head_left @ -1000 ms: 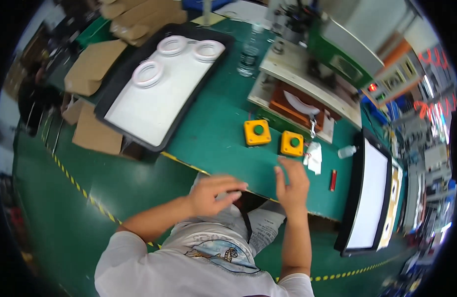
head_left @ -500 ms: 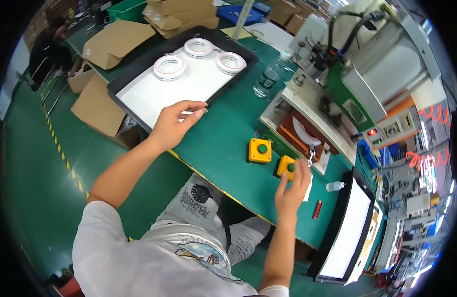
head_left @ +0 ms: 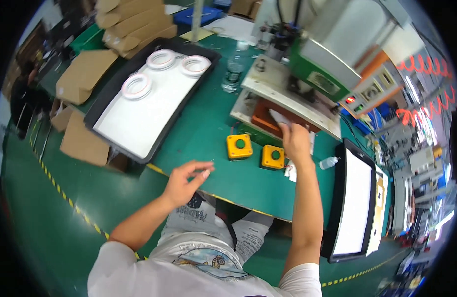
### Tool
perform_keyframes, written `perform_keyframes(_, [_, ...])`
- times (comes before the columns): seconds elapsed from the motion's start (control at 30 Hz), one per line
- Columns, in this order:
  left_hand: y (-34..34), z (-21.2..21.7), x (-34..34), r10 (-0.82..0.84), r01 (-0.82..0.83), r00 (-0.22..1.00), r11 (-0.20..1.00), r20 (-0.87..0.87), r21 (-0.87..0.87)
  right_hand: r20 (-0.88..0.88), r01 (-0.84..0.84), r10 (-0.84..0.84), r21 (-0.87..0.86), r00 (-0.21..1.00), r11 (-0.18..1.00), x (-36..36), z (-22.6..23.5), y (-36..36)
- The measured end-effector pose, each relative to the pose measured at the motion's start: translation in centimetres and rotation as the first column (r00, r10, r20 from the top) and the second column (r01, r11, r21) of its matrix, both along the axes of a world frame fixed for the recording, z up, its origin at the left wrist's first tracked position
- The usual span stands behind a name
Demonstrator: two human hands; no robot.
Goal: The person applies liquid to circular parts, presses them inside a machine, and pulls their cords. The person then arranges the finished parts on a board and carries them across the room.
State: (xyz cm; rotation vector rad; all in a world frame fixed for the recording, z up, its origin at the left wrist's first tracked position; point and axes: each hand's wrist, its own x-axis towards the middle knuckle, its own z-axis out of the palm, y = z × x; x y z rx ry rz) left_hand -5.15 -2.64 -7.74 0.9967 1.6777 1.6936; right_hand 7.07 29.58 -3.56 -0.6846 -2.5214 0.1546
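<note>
Right hand (head_left: pixel 297 143) is stretched forward into the gap of the press (head_left: pixel 317 74), palm down, its fingertips at the near end of a white curved piece (head_left: pixel 278 117); whether thumb and fingers pinch that piece or merely rest against it cannot be told, since the hand itself covers the contact. The white curved piece lies in the reddish-brown block (head_left: pixel 264 119) beneath the pale upper plate (head_left: pixel 288 85), and the block probably serves as a seat that keeps it in position. Coming in from the front and at one end seems to suit the narrow opening. Left hand (head_left: pixel 185 184) hangs over the front edge of the worktop (head_left: pixel 196 131), fingers loosely bent and thumb apart, with no object clearly visible between them. Two yellow button boxes (head_left: pixel 239 147) with green tops sit side by side in front of the press, presumably so that either is within easy reach. Off to the left, three white rings (head_left: pixel 139 96) lie apart from one another at the far end of a white-lined black tray (head_left: pixel 156 132), perhaps spaced to avoid rubbing. A second white-lined tray (head_left: pixel 339 198) stands on the right, near a small bottle (head_left: pixel 329 163).
</note>
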Motion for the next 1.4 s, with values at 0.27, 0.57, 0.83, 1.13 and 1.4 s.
perform_keyframes(0.27, [1.7, -0.8, 3.9, -0.108, 0.061, 0.894, 0.991, 0.435, 0.122, -0.14, -0.368, 0.383, 0.122, 0.913, 0.922, 5.6, -0.6, -12.0])
perform_keyframes(0.57, [5.0, 1.1, 7.7, -0.081, -0.005, 0.764, 0.991, 0.641, 0.131, -0.163, -0.282, 0.292, 0.078, 0.943, 0.956, 9.5, -3.1, -18.0])
perform_keyframes(0.83, [4.2, -0.9, 8.4, -0.079, 0.012, 0.714, 0.995, 0.696, 0.101, -0.193, -0.262, 0.256, -0.002, 0.947, 0.965, 10.4, -4.8, -18.4])
perform_keyframes(1.13, [4.1, 1.0, 8.1, -0.172, 0.0, 0.648, 0.974, 0.742, 0.225, -0.503, -0.117, 0.054, -0.093, 0.862, 0.989, 10.2, -5.5, -19.3])
perform_keyframes(1.4, [3.6, 0.4, 5.8, -0.141, 0.03, 0.684, 0.986, 0.716, 0.165, -0.269, -0.235, 0.202, -0.094, 0.942, 0.968, 12.5, -6.0, -18.1])
